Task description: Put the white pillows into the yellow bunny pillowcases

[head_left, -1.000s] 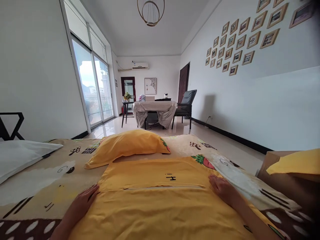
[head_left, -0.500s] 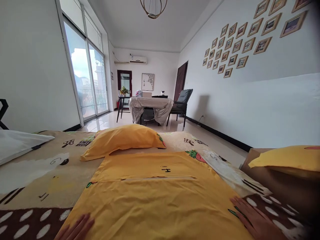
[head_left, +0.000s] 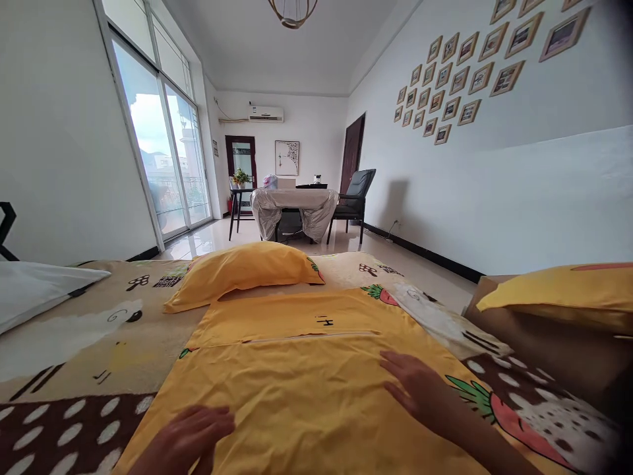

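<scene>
A yellow fabric cover (head_left: 297, 396) with a zip slit across its upper part and printed carrots lies spread on a patterned blanket (head_left: 93, 356). Above its lower left part is my left hand (head_left: 185, 435), fingers slightly bent and holding nothing. My right hand (head_left: 413, 382) is over the right part of the cover, below the end of the zip, with its fingers apart and nothing in them. Whether either hand touches the cloth is hard to tell. Just beyond the cover's far edge rests a yellow pillow (head_left: 247, 274).
A white pillow (head_left: 39, 287) lies at the left. Another yellow pillow (head_left: 568, 297) sits on a brown box (head_left: 544, 343) at the right. Farther off stand a covered table (head_left: 297, 198) and a dark chair (head_left: 353, 201).
Both hands have moved inward from the cover's side edges. My right hand has also gone farther up the cover, baring the printed carrot at the right. The view has shifted slightly.
</scene>
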A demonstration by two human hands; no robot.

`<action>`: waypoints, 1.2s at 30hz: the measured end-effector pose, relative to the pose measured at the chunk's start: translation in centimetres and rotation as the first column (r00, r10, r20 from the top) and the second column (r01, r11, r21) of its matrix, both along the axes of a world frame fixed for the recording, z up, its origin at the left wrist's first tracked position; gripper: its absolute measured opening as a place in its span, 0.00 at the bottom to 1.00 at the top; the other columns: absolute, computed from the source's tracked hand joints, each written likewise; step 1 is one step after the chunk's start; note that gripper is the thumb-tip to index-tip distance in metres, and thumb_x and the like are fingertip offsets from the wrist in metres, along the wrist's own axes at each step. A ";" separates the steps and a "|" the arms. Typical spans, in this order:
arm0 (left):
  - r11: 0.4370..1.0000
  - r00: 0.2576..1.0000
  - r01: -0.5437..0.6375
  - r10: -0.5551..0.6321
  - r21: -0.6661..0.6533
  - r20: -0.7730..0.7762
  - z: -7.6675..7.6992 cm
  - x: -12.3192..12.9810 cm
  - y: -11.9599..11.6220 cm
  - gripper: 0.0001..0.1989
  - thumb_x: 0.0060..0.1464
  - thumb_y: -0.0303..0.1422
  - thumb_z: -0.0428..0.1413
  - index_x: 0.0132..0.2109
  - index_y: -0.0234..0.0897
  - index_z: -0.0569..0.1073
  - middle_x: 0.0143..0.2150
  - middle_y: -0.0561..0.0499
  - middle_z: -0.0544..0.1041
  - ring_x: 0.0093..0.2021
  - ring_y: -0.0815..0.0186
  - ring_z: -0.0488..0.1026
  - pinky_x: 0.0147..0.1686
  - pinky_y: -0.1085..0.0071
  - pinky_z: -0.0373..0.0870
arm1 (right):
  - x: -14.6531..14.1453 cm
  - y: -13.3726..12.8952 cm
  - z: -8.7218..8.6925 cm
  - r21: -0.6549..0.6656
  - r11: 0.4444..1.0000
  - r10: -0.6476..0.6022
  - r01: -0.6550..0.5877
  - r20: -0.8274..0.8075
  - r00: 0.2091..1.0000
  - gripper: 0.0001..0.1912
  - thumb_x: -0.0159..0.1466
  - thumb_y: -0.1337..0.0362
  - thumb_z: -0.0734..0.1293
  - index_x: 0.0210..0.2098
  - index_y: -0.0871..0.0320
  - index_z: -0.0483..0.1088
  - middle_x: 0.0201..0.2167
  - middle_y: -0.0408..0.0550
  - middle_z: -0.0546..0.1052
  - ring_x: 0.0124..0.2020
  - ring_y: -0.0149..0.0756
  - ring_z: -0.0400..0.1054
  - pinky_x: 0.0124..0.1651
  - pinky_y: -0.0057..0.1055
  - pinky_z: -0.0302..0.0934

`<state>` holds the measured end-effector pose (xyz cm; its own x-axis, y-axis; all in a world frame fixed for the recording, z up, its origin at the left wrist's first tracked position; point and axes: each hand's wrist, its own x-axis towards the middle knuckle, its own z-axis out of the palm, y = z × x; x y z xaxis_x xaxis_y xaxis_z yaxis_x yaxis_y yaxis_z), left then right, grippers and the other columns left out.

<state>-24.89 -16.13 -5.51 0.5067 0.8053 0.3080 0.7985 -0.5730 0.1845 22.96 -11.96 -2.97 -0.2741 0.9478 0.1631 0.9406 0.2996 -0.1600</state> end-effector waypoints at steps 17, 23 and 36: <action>0.996 0.987 -0.084 0.081 -0.014 -0.140 -5.0 8.9 12.9 0.24 0.64 0.40 0.39 0.64 0.41 0.61 0.66 0.46 0.57 0.66 0.59 0.54 0.62 0.56 0.56 | -12.9 8.0 -5.3 -0.089 0.955 0.263 -0.283 -0.181 0.948 0.29 0.68 0.54 0.51 0.66 0.57 0.51 0.68 0.54 0.48 0.69 0.40 0.38 0.68 0.43 0.35; 0.986 0.970 0.152 -0.163 -0.073 -0.179 -3.3 11.9 10.2 0.25 0.64 0.37 0.41 0.67 0.47 0.53 0.68 0.50 0.55 0.67 0.61 0.53 0.63 0.57 0.54 | -13.2 7.8 -5.9 -0.071 0.940 0.310 -0.332 -0.221 0.925 0.32 0.68 0.48 0.51 0.66 0.57 0.50 0.68 0.52 0.50 0.69 0.39 0.39 0.68 0.42 0.34; 0.966 0.966 -0.009 -0.059 -0.258 -0.253 3.2 20.2 18.9 0.22 0.62 0.38 0.38 0.55 0.37 0.69 0.56 0.39 0.72 0.56 0.55 0.68 0.54 0.57 0.61 | -13.6 7.6 -4.8 -0.038 0.986 0.155 -0.161 -0.132 0.979 0.26 0.66 0.60 0.55 0.61 0.64 0.59 0.62 0.58 0.62 0.64 0.45 0.52 0.64 0.46 0.44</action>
